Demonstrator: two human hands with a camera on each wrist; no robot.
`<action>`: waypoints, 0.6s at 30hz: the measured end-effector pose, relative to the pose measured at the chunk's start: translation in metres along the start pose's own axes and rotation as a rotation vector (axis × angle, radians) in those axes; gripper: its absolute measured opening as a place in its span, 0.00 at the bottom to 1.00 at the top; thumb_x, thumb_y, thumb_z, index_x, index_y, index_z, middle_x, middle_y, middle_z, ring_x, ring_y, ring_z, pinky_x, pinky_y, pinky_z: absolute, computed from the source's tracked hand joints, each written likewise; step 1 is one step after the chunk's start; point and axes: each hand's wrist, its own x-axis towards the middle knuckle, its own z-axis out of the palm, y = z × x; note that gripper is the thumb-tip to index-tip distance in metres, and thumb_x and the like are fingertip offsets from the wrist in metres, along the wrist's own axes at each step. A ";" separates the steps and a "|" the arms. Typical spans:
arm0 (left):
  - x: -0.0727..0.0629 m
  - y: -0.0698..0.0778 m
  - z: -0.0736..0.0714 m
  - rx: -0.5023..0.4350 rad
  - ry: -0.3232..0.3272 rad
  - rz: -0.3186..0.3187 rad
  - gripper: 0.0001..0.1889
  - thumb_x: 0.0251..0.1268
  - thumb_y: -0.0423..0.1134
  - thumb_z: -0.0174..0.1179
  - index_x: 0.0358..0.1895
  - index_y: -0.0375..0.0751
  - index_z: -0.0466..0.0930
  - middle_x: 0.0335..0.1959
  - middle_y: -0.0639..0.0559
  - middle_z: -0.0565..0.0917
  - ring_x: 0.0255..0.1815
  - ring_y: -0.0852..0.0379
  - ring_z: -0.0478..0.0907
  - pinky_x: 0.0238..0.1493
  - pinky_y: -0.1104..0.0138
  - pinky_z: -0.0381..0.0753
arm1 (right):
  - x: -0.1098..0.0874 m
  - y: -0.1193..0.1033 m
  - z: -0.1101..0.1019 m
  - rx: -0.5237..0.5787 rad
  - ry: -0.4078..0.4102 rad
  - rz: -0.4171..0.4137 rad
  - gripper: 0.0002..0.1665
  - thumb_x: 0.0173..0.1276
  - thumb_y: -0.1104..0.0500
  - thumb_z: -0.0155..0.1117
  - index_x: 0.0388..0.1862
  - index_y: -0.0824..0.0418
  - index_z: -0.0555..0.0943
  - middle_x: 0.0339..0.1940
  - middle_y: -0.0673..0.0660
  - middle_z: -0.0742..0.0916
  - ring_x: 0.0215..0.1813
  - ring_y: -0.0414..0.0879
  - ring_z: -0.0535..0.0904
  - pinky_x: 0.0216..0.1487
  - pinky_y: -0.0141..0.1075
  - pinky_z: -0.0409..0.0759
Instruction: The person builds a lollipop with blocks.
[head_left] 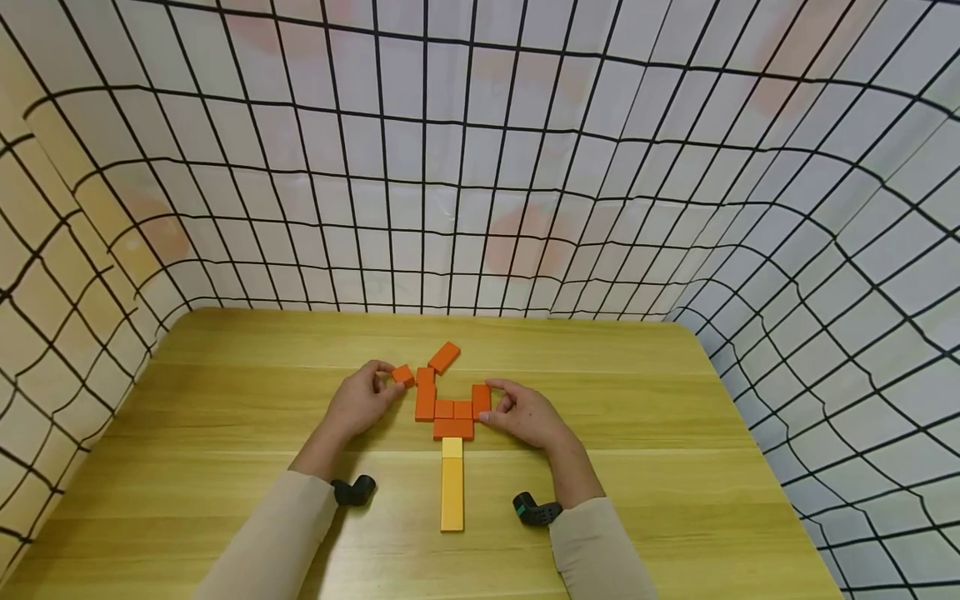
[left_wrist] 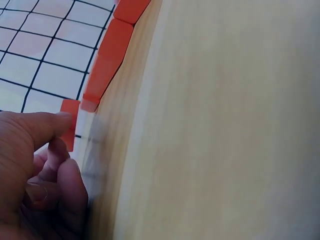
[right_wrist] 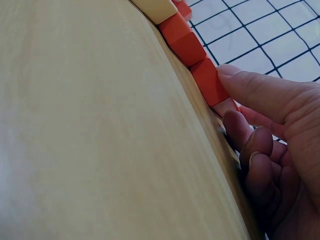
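Near the middle of the table my left hand (head_left: 358, 400) pinches a small orange block (head_left: 402, 374) between thumb and fingers. The left wrist view shows part of this block (left_wrist: 70, 106) beside the thumb. Opposite, my right hand (head_left: 528, 414) holds an upright-lying orange rectangular block (head_left: 481, 401), the thumb on its near end and the index finger at its far end. That block joins the right side of a U-like shape of orange blocks (head_left: 453, 429). Its left side is another orange block (head_left: 425, 402). Two yellow blocks (head_left: 452, 493) extend from the shape toward me.
A loose orange block (head_left: 445, 357) lies slanted behind the shape's left side. The wooden table (head_left: 637, 500) is bordered by a black wire grid (head_left: 525, 183) at the back and sides. Black wrist cameras (head_left: 534, 509) sit at both sleeves.
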 end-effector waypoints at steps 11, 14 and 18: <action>-0.005 0.018 0.009 -0.090 0.010 0.050 0.23 0.69 0.49 0.67 0.63 0.44 0.79 0.28 0.51 0.76 0.21 0.57 0.67 0.22 0.68 0.64 | -0.001 0.001 0.000 0.009 -0.001 0.000 0.38 0.65 0.45 0.75 0.73 0.45 0.75 0.32 0.50 0.84 0.31 0.45 0.76 0.40 0.39 0.75; -0.006 0.024 0.011 -0.093 -0.012 0.051 0.22 0.68 0.49 0.68 0.62 0.47 0.80 0.28 0.52 0.76 0.22 0.57 0.66 0.23 0.68 0.63 | -0.001 0.001 0.000 0.006 0.000 -0.003 0.38 0.65 0.45 0.75 0.73 0.45 0.75 0.33 0.50 0.84 0.31 0.46 0.75 0.40 0.39 0.75; -0.006 0.034 0.014 -0.070 -0.044 0.058 0.22 0.66 0.50 0.69 0.61 0.49 0.82 0.26 0.52 0.75 0.22 0.57 0.67 0.25 0.67 0.64 | 0.000 0.000 0.000 0.000 0.002 0.005 0.37 0.65 0.45 0.75 0.73 0.44 0.75 0.33 0.50 0.84 0.31 0.46 0.75 0.38 0.39 0.75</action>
